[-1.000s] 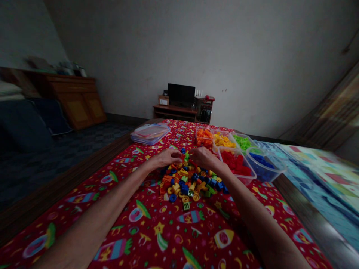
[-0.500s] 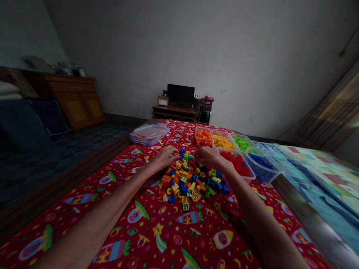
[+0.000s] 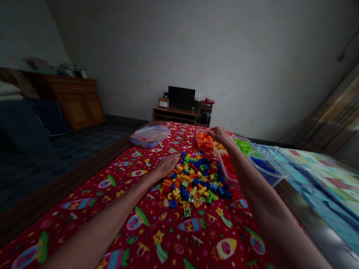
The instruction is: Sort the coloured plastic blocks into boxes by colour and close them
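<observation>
A mixed pile of toy building blocks (image 3: 193,181) in blue, yellow, orange, red and green lies on the red patterned cloth (image 3: 134,228). At the pile's left edge my left hand (image 3: 167,166) rests with its fingers stretched out, holding nothing visible. My right hand (image 3: 220,135) hangs over the container of yellow blocks (image 3: 218,147), close to the container of orange blocks (image 3: 204,138). Its fingers are bent together and pointing down; what they hold is too small to make out. Under my right forearm stands a clear container of red blocks (image 3: 228,164), partly hidden.
Farther right are a container of green blocks (image 3: 243,145) and a round tub of blue blocks (image 3: 263,164). Stacked clear lids (image 3: 150,136) lie at the back left. A bed (image 3: 314,179) adjoins the table's right side. A monitor (image 3: 181,97) stands by the wall.
My right hand has moved from the far side of the pile up and right, over the yellow container. My left hand has flattened beside the pile. The view has shifted slightly.
</observation>
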Motion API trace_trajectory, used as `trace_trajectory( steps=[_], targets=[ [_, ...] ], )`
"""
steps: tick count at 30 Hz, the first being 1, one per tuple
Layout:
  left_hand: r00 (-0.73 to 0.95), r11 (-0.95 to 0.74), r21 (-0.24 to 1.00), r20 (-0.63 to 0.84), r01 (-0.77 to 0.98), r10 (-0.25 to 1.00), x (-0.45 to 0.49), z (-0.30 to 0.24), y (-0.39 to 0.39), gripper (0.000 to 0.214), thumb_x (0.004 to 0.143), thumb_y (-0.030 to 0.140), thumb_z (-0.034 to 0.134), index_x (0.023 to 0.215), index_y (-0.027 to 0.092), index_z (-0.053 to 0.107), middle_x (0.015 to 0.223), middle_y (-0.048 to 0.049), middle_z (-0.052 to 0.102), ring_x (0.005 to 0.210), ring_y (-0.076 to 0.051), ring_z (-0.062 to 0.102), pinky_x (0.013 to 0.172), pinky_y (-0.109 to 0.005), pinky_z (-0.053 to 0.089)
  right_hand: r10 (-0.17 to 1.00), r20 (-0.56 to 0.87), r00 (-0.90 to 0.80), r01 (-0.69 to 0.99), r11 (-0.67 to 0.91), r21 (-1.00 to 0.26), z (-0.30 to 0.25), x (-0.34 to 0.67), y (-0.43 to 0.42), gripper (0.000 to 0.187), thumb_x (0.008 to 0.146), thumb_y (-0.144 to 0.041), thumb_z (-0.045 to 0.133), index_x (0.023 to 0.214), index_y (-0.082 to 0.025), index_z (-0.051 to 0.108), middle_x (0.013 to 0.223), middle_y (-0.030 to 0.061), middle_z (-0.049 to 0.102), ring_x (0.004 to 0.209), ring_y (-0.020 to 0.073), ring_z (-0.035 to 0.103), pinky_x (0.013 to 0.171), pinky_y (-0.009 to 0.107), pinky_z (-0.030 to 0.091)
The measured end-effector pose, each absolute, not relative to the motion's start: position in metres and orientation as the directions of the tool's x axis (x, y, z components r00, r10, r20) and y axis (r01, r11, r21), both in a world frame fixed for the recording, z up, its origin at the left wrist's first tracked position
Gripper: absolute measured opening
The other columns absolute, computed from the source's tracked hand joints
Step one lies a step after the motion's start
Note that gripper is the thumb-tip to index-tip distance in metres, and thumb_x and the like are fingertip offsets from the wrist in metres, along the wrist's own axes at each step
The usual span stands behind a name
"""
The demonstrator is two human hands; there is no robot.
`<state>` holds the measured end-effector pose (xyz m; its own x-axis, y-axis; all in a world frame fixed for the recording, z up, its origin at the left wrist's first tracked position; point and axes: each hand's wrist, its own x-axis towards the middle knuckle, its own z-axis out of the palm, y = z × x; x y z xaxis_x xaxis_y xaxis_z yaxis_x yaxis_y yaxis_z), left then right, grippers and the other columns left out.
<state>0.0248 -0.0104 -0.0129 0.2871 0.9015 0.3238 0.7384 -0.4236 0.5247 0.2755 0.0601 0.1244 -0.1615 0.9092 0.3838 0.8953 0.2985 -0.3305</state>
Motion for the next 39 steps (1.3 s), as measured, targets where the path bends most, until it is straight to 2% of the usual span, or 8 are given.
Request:
trace_trajectory(
  steps=[7,10,14,17,23,28,35,39],
  targets=[
    [0.255,-0.43,0.543,0.369,0.721,0.894,0.025,-0.018,-0.01,0.056,0.093,0.047,0.02,0.129,0.015,0.05,0.134,-0.0097,0.053,0.127,-0.022,0.044,0.11,-0.04,0.03,0.857,0.341,-0.387,0.871,0.461,-0.169,0.097,0.264,0.028,0.032,0.087,-0.024,0.041,0.076,-0.012,0.069,0.065,0.0047,0.063,0.057,0.0105,0.05,0.054,0.021,0.031],
    [0.258,-0.444,0.543,0.385,0.713,0.886,0.022,-0.02,-0.007,0.054,0.093,0.047,0.023,0.127,0.016,0.051,0.131,-0.0098,0.055,0.125,-0.022,0.046,0.109,-0.04,0.032,0.825,0.274,-0.494,0.829,0.542,-0.139,0.081,0.252,0.011,0.03,0.089,-0.023,0.041,0.085,-0.012,0.069,0.074,0.0067,0.066,0.063,0.0119,0.054,0.059,0.021,0.036],
    [0.287,-0.495,0.526,0.43,0.691,0.856,0.019,-0.023,-0.007,0.051,0.093,0.044,0.024,0.127,0.015,0.05,0.13,-0.01,0.056,0.123,-0.021,0.048,0.107,-0.039,0.033,0.742,0.247,-0.623,0.748,0.658,-0.09,0.06,0.236,-0.001,0.026,0.087,-0.023,0.05,0.105,-0.012,0.065,0.101,0.0128,0.067,0.091,0.0169,0.059,0.076,0.023,0.042],
    [0.297,-0.509,0.513,0.441,0.691,0.847,0.02,-0.024,-0.004,0.049,0.092,0.042,0.029,0.125,0.015,0.051,0.128,-0.011,0.057,0.12,-0.022,0.05,0.105,-0.038,0.036,0.688,0.141,-0.712,0.682,0.725,-0.097,0.055,0.228,-0.008,0.026,0.086,-0.024,0.054,0.108,-0.014,0.064,0.104,0.0112,0.067,0.095,0.0174,0.06,0.082,0.024,0.043],
    [0.296,-0.464,0.582,0.364,0.668,0.883,0.014,-0.013,0.002,0.041,0.086,0.038,0.039,0.114,0.016,0.06,0.12,-0.0099,0.062,0.113,-0.024,0.055,0.1,-0.037,0.04,0.774,0.14,-0.618,0.782,0.623,0.006,0.069,0.232,-0.035,0.036,0.088,-0.018,0.049,0.123,-0.016,0.056,0.119,0.0123,0.062,0.11,0.0196,0.055,0.092,0.026,0.041],
    [0.452,-0.422,0.744,0.181,0.518,0.873,-0.005,0.004,-0.001,0.047,0.078,0.054,0.052,0.098,0.014,0.065,0.104,-0.0088,0.068,0.096,-0.023,0.062,0.087,-0.034,0.047,0.817,0.082,-0.57,0.82,0.56,0.119,0.07,0.233,-0.045,0.031,0.088,-0.015,0.044,0.113,-0.016,0.061,0.111,0.0128,0.065,0.102,0.0207,0.059,0.085,0.026,0.043],
    [0.612,-0.452,0.742,0.07,0.496,0.788,-0.015,0.009,-0.004,0.037,0.07,0.051,0.067,0.088,0.018,0.07,0.118,-0.0068,0.062,0.11,-0.023,0.056,0.094,-0.031,0.042,0.806,0.138,-0.575,0.817,0.576,0.041,0.065,0.238,-0.033,0.029,0.085,-0.014,0.045,0.106,-0.014,0.064,0.104,0.0126,0.066,0.096,0.0178,0.059,0.079,0.022,0.041],
    [0.63,-0.49,0.732,0.108,0.473,0.769,-0.013,0.006,-0.001,0.037,0.069,0.051,0.068,0.084,0.018,0.07,0.116,-0.0073,0.061,0.107,-0.022,0.057,0.09,-0.029,0.045,0.784,0.165,-0.599,0.774,0.619,-0.131,0.074,0.243,-0.025,0.029,0.076,-0.009,0.048,0.092,-0.014,0.071,0.084,0.0076,0.069,0.079,0.0152,0.06,0.066,0.02,0.038]
  ],
)
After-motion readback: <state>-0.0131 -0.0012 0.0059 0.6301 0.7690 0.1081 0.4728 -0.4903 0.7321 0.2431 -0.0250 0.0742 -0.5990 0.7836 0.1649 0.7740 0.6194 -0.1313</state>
